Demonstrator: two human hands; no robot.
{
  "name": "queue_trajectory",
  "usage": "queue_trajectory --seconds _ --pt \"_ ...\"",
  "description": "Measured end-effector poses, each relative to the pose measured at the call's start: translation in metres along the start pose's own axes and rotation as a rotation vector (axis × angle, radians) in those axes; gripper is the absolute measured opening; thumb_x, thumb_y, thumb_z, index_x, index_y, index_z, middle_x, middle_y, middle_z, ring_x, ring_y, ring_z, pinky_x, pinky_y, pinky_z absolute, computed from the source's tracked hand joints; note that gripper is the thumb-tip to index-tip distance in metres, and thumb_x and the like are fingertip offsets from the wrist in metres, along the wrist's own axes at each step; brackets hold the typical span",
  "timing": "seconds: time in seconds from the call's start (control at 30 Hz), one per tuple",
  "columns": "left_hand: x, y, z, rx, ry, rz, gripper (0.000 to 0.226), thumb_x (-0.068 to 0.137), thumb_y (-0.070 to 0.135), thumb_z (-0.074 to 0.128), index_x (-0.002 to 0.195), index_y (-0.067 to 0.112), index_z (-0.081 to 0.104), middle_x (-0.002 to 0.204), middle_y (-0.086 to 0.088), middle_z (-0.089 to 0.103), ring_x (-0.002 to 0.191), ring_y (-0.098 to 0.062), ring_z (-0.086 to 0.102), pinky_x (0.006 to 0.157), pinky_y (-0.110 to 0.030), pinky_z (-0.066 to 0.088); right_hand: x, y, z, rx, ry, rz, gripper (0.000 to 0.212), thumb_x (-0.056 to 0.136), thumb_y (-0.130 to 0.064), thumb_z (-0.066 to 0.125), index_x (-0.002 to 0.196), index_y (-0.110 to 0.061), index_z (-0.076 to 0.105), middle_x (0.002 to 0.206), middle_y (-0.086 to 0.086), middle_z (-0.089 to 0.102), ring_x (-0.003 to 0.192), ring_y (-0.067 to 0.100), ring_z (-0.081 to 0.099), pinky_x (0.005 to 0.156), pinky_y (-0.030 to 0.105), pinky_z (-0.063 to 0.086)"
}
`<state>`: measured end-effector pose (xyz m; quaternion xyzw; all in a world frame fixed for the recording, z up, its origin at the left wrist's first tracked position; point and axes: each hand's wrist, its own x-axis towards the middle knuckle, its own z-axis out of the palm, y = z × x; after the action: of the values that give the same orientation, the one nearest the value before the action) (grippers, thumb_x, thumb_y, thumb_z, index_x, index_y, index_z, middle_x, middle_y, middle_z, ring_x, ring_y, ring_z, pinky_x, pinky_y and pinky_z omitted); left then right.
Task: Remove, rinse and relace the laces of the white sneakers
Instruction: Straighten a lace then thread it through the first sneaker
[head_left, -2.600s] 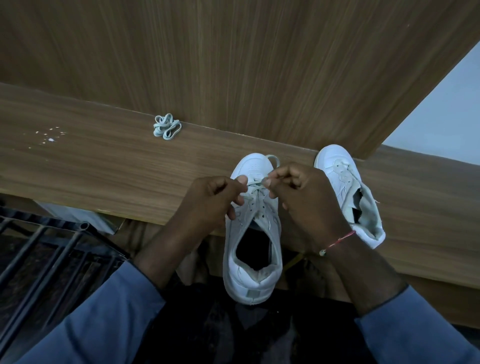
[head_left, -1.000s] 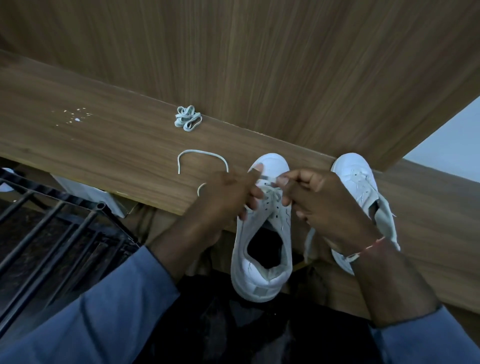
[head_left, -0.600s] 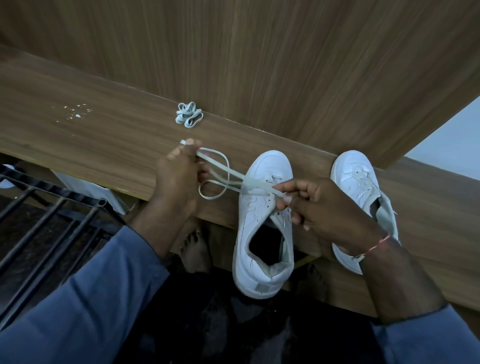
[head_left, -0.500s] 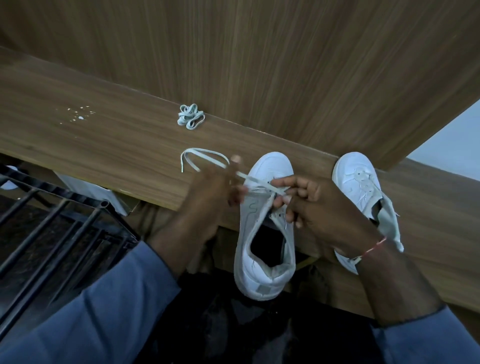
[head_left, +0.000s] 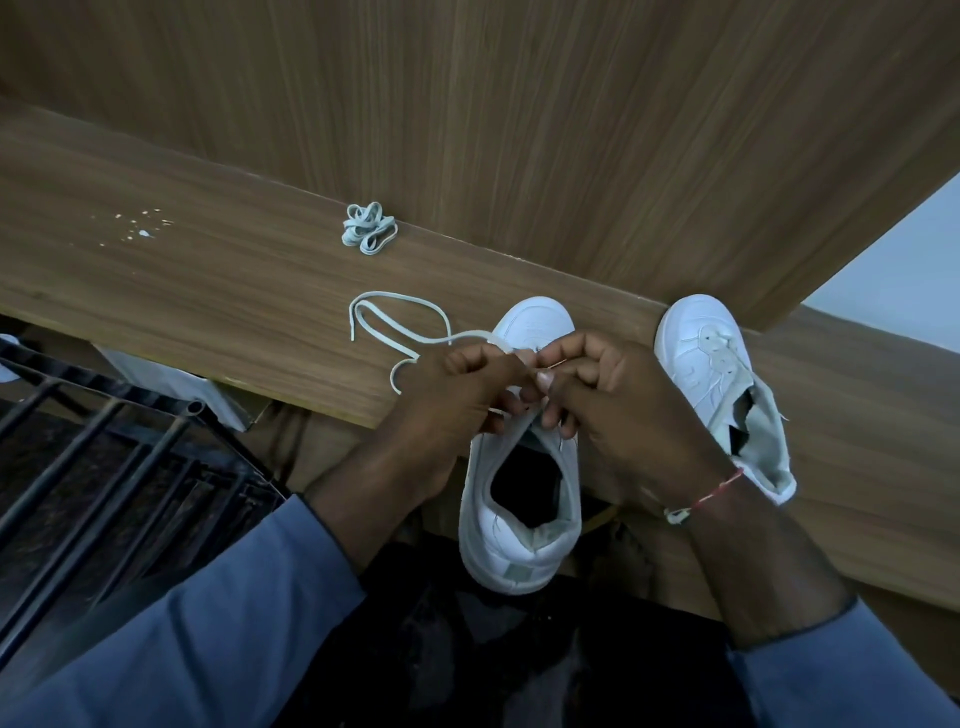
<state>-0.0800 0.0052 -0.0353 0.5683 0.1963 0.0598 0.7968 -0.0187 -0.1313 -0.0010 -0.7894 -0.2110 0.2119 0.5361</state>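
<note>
Both hands are closed over the front eyelets of the near sneaker, which is laid toe-away across the edge of the counter with its heel overhanging. The lace is pinched between the curled fingertips of the left hand and those of the right hand, just above that sneaker's tongue. Its free length is trailed in a loose loop on the counter to the sneaker's left. A bundled lace is left farther off, beyond the sneaker and to its left, against the wooden panel. The second sneaker is set just to its right, with its tongue flopped open.

One lace is judged to be already out, and the one in hand partly free; rinsing and relacing are judged as still to be done. Whether the held lace is being drawn out or threaded in cannot be told. The eyelets under the fingers are hidden, and whether any lace is left in the second sneaker is hard to make out.
</note>
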Motion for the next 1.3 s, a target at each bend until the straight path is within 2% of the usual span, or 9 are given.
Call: queue_trajectory --seconds 0.1,0.2,0.3,0.37,0.47,0.67,0.83,1.17,1.3 --pt "0.001 -0.002 0.001 0.035 -0.019 0.034 0.022 0.090 0.019 0.064 0.083 -0.002 0.064 0.072 -0.006 0.066 0.061 -0.010 0.056 0.052 -0.019 0.044 0.000 0.000 -0.002 -0.057 0.027 -0.001 0.013 0.089 -0.014 0.069 0.096 -0.009 0.059 0.063 -0.001 0.070 0.052 0.009 0.058 0.052 0.022 0.046" --pt "0.007 -0.005 -0.007 0.074 0.068 0.064 0.028 0.089 0.014 0.066 0.082 -0.012 0.063 0.062 -0.006 0.062 0.053 -0.008 0.055 0.051 -0.018 0.047 0.000 0.003 -0.014 -0.173 0.082 0.019 0.013 0.083 -0.020 0.076 0.089 -0.014 0.067 0.073 0.004 0.072 0.056 0.009 0.060 0.054 0.020 0.046" --pt "0.010 -0.010 -0.009 0.095 0.067 0.033 0.023 0.086 0.008 0.068 0.080 -0.013 0.062 0.057 -0.007 0.060 0.048 -0.009 0.054 0.051 -0.017 0.049 -0.004 0.011 -0.021 -0.359 -0.058 0.093 0.012 0.080 -0.016 0.077 0.089 -0.021 0.071 0.083 0.001 0.071 0.066 0.006 0.061 0.067 0.026 0.050" --pt "0.009 -0.011 -0.006 0.093 0.063 0.024 0.024 0.085 0.004 0.069 0.085 -0.018 0.060 0.057 -0.009 0.061 0.048 -0.009 0.055 0.050 -0.017 0.048 -0.006 0.016 -0.015 -0.426 -0.105 0.117 0.019 0.077 -0.022 0.078 0.093 -0.025 0.067 0.085 -0.003 0.067 0.061 0.000 0.055 0.066 0.023 0.046" --pt "0.010 -0.012 -0.003 0.086 0.089 0.042 0.025 0.083 0.002 0.070 0.087 -0.020 0.059 0.060 -0.013 0.062 0.048 -0.012 0.056 0.049 -0.018 0.048 -0.007 0.020 -0.004 -0.511 -0.030 0.046 0.022 0.076 -0.031 0.077 0.093 -0.028 0.063 0.084 -0.006 0.063 0.061 0.001 0.053 0.062 0.019 0.043" --pt "0.013 -0.015 0.001 0.085 0.138 0.062 0.018 0.082 0.005 0.073 0.076 -0.006 0.060 0.064 -0.015 0.065 0.050 -0.012 0.058 0.052 -0.021 0.048 -0.004 0.023 0.011 -0.444 0.156 -0.035 0.010 0.078 -0.027 0.078 0.082 -0.025 0.068 0.075 -0.008 0.065 0.060 -0.002 0.056 0.055 0.009 0.040" --pt "0.010 -0.010 0.004 0.095 0.067 -0.045 0.026 0.080 0.007 0.074 0.062 0.004 0.056 0.045 0.001 0.052 0.039 -0.004 0.046 0.042 -0.014 0.038 -0.002 0.027 0.014 -0.374 0.229 0.006 0.006 0.078 -0.018 0.076 0.078 -0.019 0.070 0.069 -0.009 0.066 0.064 -0.002 0.058 0.058 0.007 0.042" --pt "0.005 -0.002 0.001 0.339 -0.014 -0.020 0.015 0.078 0.015 0.075 0.073 0.007 0.064 0.062 0.000 0.058 0.053 -0.006 0.052 0.052 -0.020 0.043 -0.001 0.015 0.004 -0.467 0.057 0.009 0.008 0.091 -0.020 0.063 0.084 -0.023 0.065 0.076 -0.009 0.067 0.065 0.004 0.061 0.059 0.019 0.044" --pt "0.005 -0.003 0.003 0.379 -0.012 0.032 0.011 0.080 0.011 0.071 0.073 0.007 0.064 0.061 -0.003 0.059 0.054 -0.010 0.051 0.054 -0.025 0.042 -0.010 0.003 -0.015 -0.377 0.099 0.010 0.007 0.091 -0.019 0.064 0.085 -0.021 0.067 0.085 -0.006 0.074 0.082 0.007 0.069 0.082 0.034 0.055"
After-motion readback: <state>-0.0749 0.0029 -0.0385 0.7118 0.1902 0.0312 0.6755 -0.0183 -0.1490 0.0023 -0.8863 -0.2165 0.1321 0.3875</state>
